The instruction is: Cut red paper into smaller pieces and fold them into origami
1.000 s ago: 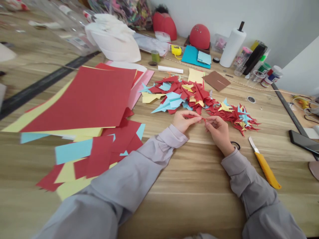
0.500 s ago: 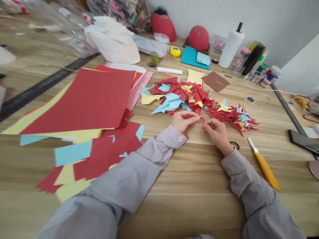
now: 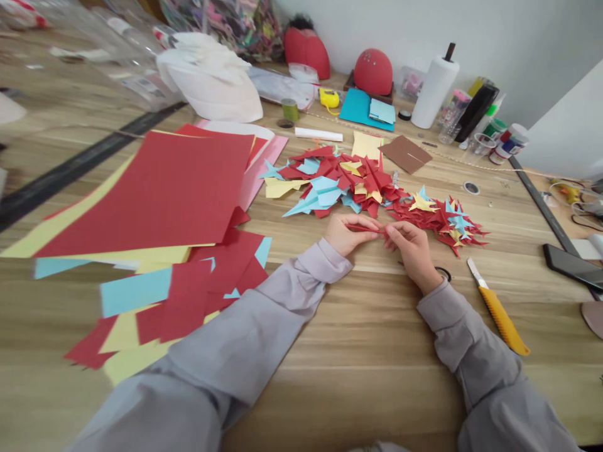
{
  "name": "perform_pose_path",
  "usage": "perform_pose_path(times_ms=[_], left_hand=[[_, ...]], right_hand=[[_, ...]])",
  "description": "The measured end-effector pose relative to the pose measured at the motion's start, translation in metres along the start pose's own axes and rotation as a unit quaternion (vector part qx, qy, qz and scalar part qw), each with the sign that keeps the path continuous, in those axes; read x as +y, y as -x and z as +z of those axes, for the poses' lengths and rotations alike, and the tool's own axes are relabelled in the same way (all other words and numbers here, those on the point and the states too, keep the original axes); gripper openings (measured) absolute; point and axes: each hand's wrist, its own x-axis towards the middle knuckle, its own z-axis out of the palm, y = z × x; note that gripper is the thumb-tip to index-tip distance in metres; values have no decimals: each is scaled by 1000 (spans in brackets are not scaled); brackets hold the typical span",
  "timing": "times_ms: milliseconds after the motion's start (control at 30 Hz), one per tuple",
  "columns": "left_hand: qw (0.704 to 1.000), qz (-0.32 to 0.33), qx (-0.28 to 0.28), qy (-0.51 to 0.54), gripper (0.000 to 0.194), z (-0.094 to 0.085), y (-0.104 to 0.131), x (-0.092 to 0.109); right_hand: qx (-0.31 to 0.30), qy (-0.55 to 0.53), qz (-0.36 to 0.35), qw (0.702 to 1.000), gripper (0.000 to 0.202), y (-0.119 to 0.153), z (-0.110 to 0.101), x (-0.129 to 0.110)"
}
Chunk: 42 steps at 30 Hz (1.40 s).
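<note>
Between my hands is a small folded piece of red paper (image 3: 365, 228), mostly covered by fingers. My left hand (image 3: 347, 235) pinches it from the left, thumb on the near side. The fingertips of my right hand (image 3: 411, 247) close on its right end. Just beyond my hands lies a heap of folded paper planes (image 3: 325, 191) in red, blue and yellow. Right of it is a pile of pointed folded paper stars (image 3: 452, 220), mostly red. Near my right wrist, a dark ring-shaped handle (image 3: 443, 274) shows partly.
Large red sheets (image 3: 155, 188) and cut paper pieces (image 3: 188, 295) cover the left side. A yellow-handled knife (image 3: 502, 314) with its blade out lies right of my right arm. A phone (image 3: 572, 267) is at the right edge. Bottles (image 3: 511, 143) stand at the back.
My right hand has drawn slightly closer to my left hand, and the fingertips now nearly meet on the red paper. The view has shifted slightly.
</note>
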Motion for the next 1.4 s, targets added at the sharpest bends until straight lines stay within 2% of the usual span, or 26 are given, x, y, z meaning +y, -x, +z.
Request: perform_pose_path(times_ms=[300,600,733,933,1233,1400], left_hand=[[1000,4,-29,-12,13,1,0,0],[1000,-18,-19,-7,17,0,0,2],[1000,-16,10,-3,17,0,-1,-2],[998,-21,50,17,18,1,-2,-5],[997,-23,65,39,18,0,-2,-8],[988,-54,109,95,24,1,-4,-9]], right_hand=[[9,-3,-10,1000,34,-1,0,1],[39,-29,-3,999,33,-1,1,0],[32,-26,14,999,37,-1,0,1],[-35,37,-16,999,38,1,0,-2],[-44,32,-9,999,36,1,0,-2],[-40,24,2,999,32,1,0,-1]])
